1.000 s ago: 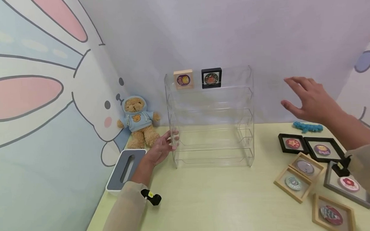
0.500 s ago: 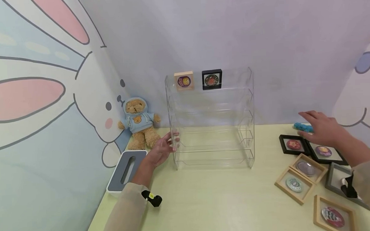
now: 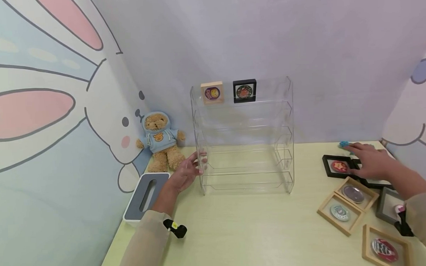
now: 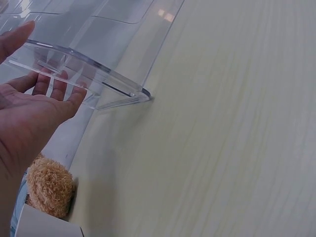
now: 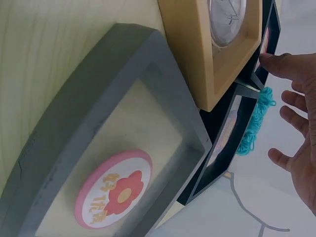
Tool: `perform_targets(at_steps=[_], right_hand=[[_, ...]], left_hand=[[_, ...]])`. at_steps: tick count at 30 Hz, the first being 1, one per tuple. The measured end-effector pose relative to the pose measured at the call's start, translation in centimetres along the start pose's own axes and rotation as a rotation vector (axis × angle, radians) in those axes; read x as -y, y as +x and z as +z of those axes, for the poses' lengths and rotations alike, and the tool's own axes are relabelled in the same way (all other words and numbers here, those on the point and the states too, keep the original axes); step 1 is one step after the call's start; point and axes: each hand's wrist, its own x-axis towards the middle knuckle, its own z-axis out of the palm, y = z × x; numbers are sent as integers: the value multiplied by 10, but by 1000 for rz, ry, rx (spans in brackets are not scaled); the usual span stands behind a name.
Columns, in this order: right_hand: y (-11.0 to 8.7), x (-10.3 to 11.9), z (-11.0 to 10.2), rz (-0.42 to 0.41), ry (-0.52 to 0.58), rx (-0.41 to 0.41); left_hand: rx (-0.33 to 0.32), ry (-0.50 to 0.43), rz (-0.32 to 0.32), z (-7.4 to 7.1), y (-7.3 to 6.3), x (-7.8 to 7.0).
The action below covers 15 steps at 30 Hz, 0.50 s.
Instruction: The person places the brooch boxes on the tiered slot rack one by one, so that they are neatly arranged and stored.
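A clear acrylic tiered rack [image 3: 248, 178] stands upright on the pale table. My left hand [image 3: 184, 174] holds its left side panel, thumb near the front edge and fingers showing through the plastic in the left wrist view. On the right, my right hand [image 3: 374, 163] is over the black frames, fingers apart and bent. Its thumb is right at the black square frame with a red star badge [image 3: 340, 166]. Beneath the palm, a second black frame [image 3: 373, 184] is mostly covered. A light wood frame [image 3: 212, 84] and a black frame [image 3: 245, 100] sit on the rack's top tier.
Near the right hand lie two wooden frames [image 3: 337, 225], a grey frame [image 5: 163, 74], another wooden frame [image 3: 366, 241] and a blue yarn bundle [image 5: 256, 118]. At left are a teddy bear [image 3: 159, 137] and a grey-topped box [image 3: 139, 192]. A wall stands behind.
My right hand has come down from the air beside the wall, to the black frames near the yarn. The left hand has stayed on the rack.
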Motion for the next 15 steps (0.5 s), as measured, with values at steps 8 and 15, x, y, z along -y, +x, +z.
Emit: perform_targets(at_steps=[8, 15], right_hand=[[5, 4, -1, -11, 29, 16], [7, 4, -6, -32, 52, 42]], left_hand=[[2, -1, 3, 0, -1, 1], [1, 0, 3, 0, -1, 1]])
